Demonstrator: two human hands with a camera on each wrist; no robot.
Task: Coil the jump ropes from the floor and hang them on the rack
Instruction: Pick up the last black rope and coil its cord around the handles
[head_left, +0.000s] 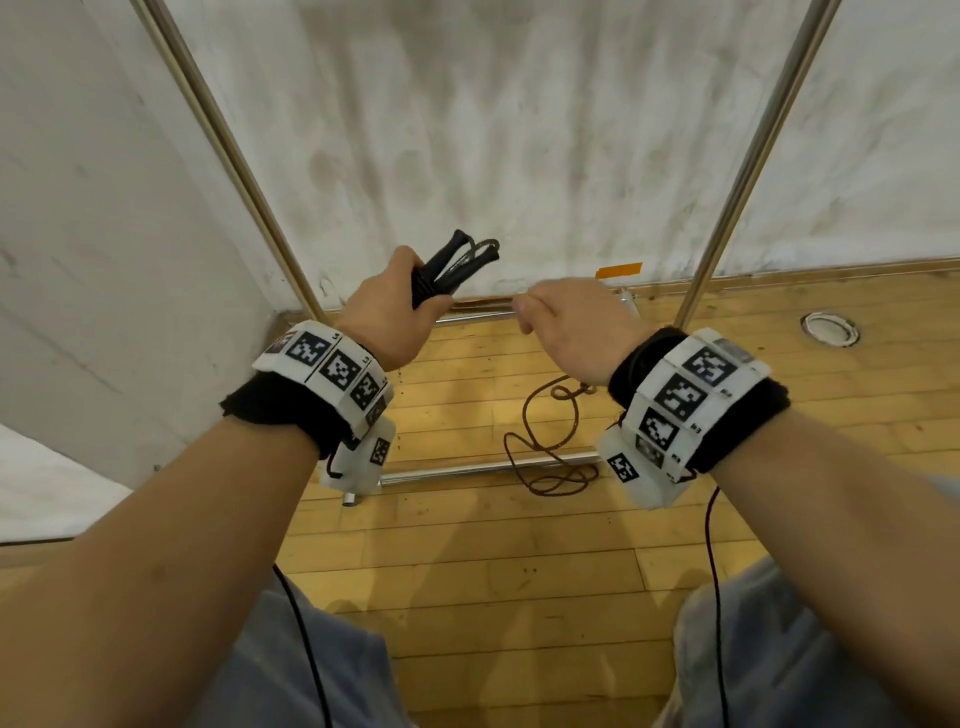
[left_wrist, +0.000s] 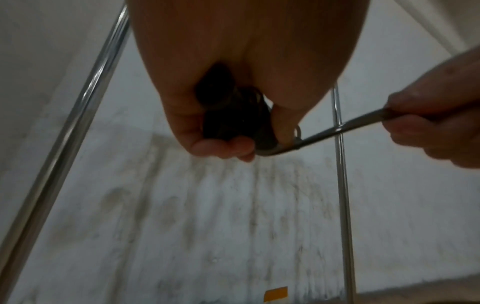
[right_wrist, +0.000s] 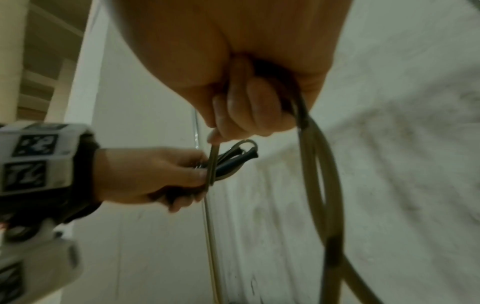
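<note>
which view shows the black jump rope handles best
The head view: the black plastic jump rope handles stick up clear from the left hand. The right wrist view shows them small and dim; the left wrist view shows only a dark blur in the palm.

Rack (head_left: 748, 156) top cut off; rope (right_wrist: 314, 164) perhaps blurred.

Two jump ropes: grey rope (head_left: 457, 267), brown rope (head_left: 550, 447); two hands.
</note>
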